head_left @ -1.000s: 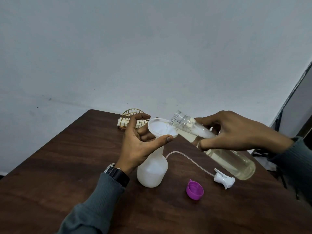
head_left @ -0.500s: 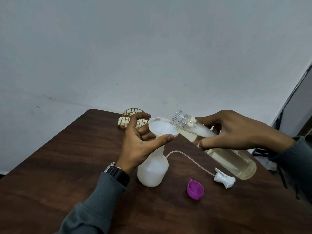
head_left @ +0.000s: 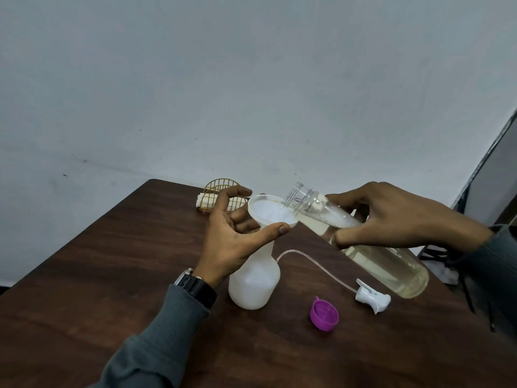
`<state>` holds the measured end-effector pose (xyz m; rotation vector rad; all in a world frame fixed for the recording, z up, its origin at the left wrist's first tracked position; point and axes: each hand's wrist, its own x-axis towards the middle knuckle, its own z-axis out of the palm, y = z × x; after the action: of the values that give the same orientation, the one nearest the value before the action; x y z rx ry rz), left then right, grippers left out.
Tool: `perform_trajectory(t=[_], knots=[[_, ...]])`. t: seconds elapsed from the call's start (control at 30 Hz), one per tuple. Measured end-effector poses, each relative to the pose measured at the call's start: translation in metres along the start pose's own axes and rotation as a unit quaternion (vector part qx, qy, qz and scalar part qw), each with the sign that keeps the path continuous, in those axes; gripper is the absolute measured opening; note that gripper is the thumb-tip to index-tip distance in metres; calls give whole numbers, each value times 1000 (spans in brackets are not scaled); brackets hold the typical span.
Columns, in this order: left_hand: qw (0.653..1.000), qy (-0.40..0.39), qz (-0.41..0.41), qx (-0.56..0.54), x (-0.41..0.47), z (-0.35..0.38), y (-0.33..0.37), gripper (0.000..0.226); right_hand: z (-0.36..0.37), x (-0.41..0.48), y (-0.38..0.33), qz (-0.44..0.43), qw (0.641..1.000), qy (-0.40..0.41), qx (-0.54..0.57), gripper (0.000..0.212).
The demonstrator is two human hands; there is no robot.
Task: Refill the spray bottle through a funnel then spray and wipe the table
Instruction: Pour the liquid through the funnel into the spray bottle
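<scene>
Pouring: right hand (head_left: 397, 217) gripped a tilted clear bottle (head_left: 386, 264) of pale yellowish liquid, its open mouth over the white funnel (head_left: 268, 211).
Left hand (head_left: 232, 239): thumb and fingers curled round the funnel's rim.
Spray bottle (head_left: 254, 284): upright mid-tabletop (head_left: 112, 275), funnel in its neck.
Trigger head (head_left: 373, 298): lying to the right, tube attached.
Purple cap (head_left: 324, 315): upturned, nearer, between both.
Wire holder (head_left: 221, 191): far edge.

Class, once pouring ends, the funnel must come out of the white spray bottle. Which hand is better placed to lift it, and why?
Left, likely. The left hand holds the funnel at its rim, while the right hand grips the tilted refill bottle.
</scene>
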<state>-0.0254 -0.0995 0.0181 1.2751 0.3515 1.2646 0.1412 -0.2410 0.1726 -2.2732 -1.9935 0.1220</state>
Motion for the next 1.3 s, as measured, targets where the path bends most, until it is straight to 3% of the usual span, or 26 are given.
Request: perform_trajectory(t=[0.17,0.37,1.1,1.3], knots=[[1000,1,-3,-3,1,0,-1,83,-2,0,-1,1,1000,-15,-3,50],[1000,0,-5,-7,1,1,0,82,-2,3,4,-1,1000,-1,-10,37],[1000,-2,0,-3,0,1,1,81,-3,5,6,3,1000,3,2,37],[1000,-2,3,-3,0,0,0,79,-2,6,7,6,1000,5,4,48]])
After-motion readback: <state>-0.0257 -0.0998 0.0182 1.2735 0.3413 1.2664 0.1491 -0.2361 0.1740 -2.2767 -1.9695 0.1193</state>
